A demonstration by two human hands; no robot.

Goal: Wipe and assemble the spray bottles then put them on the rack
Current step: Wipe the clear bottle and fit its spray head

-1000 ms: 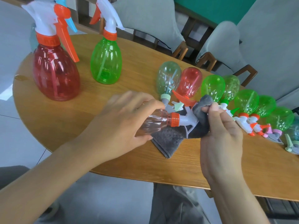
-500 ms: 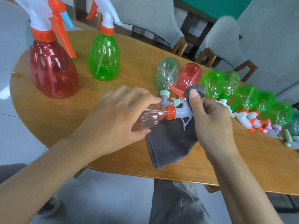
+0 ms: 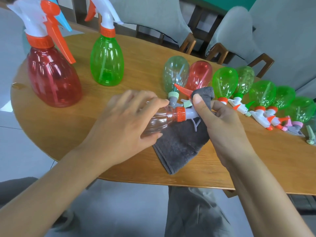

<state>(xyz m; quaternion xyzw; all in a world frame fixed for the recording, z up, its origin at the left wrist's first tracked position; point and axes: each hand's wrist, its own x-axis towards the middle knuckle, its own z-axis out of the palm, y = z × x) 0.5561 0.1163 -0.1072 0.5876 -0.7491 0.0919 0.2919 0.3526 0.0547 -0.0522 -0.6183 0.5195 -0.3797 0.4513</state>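
Left hand [image 3: 126, 124] grips clear bottle [image 3: 159, 120] near table [image 3: 256, 168] front edge; long axis left-right, spray head toward right hand [image 3: 220, 120], which pinches grey cloth [image 3: 181, 144] round it.

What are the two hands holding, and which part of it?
The left hand grips the clear bottle around its body. The right hand pinches the grey cloth against the bottle's white sprayer head.

A rounded wooden counter [image 3: 71, 127] filled the middle. Beyond its far edge stood grey upholstered chairs [image 3: 150, 19] with dark wooden frames, a green panel [image 3: 220, 2] behind them. Pale grey floor tiles [image 3: 20, 151] lay left and near.
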